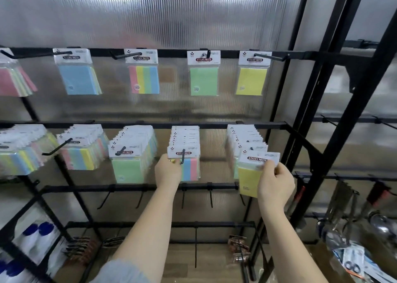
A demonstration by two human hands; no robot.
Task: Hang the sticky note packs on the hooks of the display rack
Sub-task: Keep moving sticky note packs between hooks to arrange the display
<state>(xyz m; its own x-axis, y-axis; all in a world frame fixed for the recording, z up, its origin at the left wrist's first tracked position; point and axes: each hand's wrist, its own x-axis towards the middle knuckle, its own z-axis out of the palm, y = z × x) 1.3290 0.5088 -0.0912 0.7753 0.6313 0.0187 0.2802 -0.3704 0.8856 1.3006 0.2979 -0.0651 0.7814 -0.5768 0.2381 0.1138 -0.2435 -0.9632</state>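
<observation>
- My right hand (275, 182) pinches a yellow sticky note pack (254, 175) by its header card
- My left hand (167, 172) grips the multicolour pack (190, 166) just beside its hook (183, 157)

Black wire display rack (214, 125): top rail hooks (126, 55) carry single sticky note packs (203, 74); middle rail hooks hold thick stacks (133, 151).
</observation>
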